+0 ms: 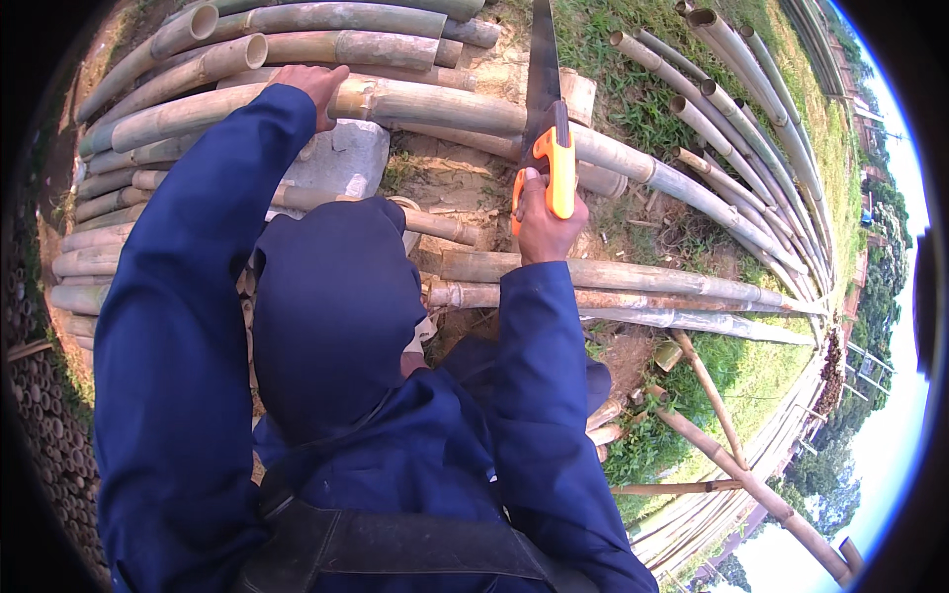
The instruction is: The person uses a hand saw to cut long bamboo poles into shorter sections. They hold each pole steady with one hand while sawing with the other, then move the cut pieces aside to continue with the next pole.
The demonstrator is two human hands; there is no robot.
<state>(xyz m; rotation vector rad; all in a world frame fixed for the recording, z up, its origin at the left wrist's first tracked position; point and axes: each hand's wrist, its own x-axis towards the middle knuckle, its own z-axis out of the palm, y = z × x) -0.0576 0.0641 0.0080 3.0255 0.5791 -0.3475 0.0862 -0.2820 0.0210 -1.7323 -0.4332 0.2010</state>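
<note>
The person held the saw point(560, 173) in the right grip point(550, 219), which was closed tightly around its orange handle, with the thumb along the side. The blade point(543, 69) pointed away from the body and lay across the pole point(445, 107), a long bamboo one that ran from left to right in front of the person. The left grip point(312, 91) clasped this pole from above, to the left of the saw and well apart from the blade; its underside was hidden. The pole passed over a grey block point(348, 158); whether it touched the block could not be told. As for the progress, the pole seemed to continue on both sides of the saw, so the cut was probably not finished. Whether the teeth had already entered the bamboo could not be seen. Around it, the stacked poles point(341, 19) at the upper left showed open ends, which looked already cut, while the parting of this one appeared to remain.
</note>
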